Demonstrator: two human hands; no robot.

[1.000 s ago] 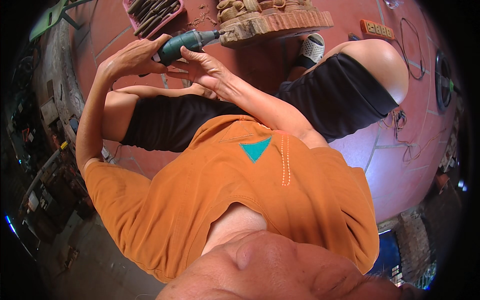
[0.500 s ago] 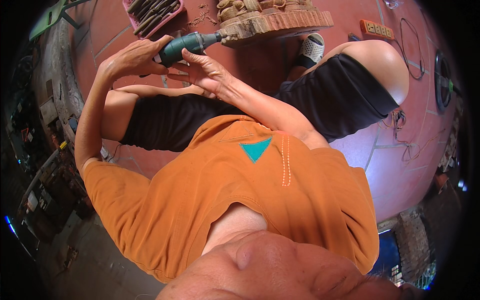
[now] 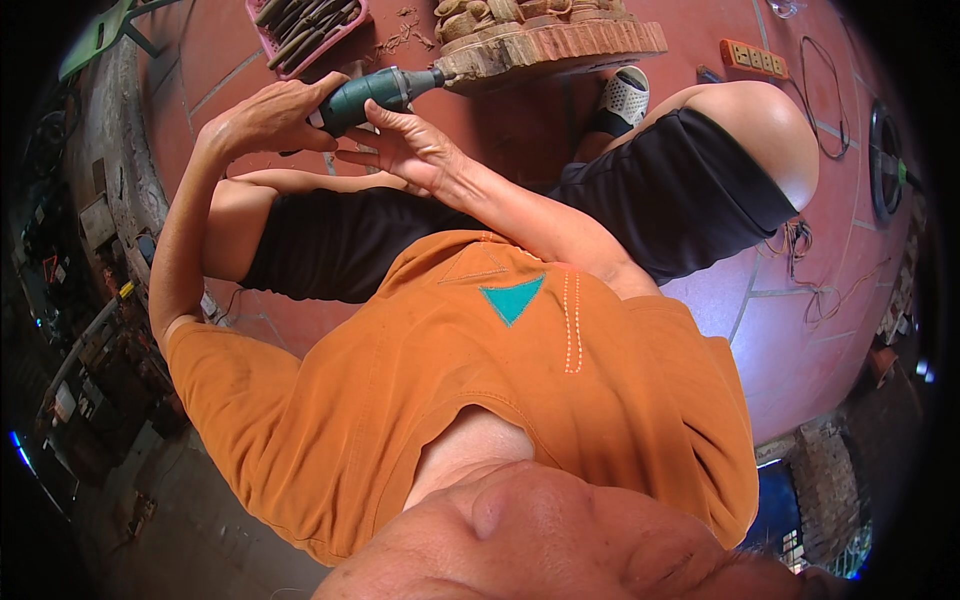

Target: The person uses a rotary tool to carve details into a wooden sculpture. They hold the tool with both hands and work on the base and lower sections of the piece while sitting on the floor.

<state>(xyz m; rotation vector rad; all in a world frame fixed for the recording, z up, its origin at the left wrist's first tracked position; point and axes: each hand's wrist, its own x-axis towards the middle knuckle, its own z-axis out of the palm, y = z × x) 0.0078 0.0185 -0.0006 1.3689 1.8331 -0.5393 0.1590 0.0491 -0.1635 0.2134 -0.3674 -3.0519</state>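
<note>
A dark green handheld rotary grinder (image 3: 362, 101) points right, its black nose close to the edge of a carved wooden piece (image 3: 560, 45). My left hand (image 3: 278, 112) closes around the grinder's rear end, fingers bent over it. On the near side, my right hand (image 3: 415, 148) has its fingers spread, with the thumb against the grinder's body. Whether the nose touches the wood is hard to make out. Only the lower part of the carving shows, a thick base with rounded shapes on top.
A pink basket (image 3: 357, 22) of carving tools and some wood shavings (image 3: 405, 35) lie beyond my left hand. An orange power strip (image 3: 754, 58) with a black cable rests at the far right. My legs are folded on the red tile floor (image 3: 790, 320); a log (image 3: 130, 140) runs along the left.
The grinder has shifted very slightly to the right along with both hands. Otherwise everything stays in place.
</note>
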